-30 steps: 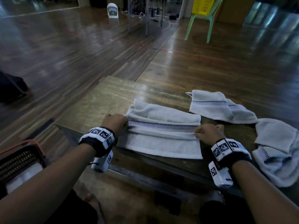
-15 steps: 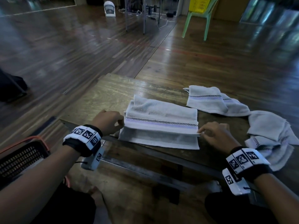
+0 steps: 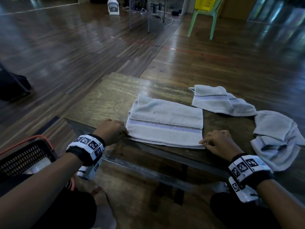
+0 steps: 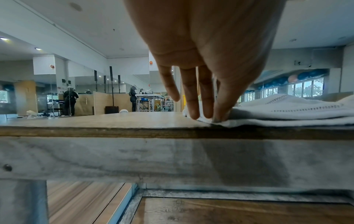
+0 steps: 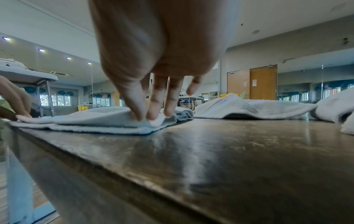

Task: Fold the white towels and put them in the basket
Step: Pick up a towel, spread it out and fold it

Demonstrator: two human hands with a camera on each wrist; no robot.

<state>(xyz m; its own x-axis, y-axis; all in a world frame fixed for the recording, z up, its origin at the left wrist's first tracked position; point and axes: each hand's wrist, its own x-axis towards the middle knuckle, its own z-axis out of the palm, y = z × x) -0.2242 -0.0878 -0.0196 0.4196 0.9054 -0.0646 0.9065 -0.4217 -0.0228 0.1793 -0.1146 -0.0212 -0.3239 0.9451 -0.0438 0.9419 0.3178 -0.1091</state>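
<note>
Towel (image 3: 165, 123) top fold now reaches near edge.

Left hand (image 4: 201, 50) pinching folded towel (image 4: 291, 112) corner, wooden table (image 4: 99, 121)

head view downward, wrist views table-level, all sharing towel (image 3: 165, 124)

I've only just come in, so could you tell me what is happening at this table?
A person is folding a white towel on the wooden table. The left hand pinches its near left corner and the right hand pinches its near right corner, at the table's front edge. More towels lie unfolded to the right. The basket sits low on the left.
</note>
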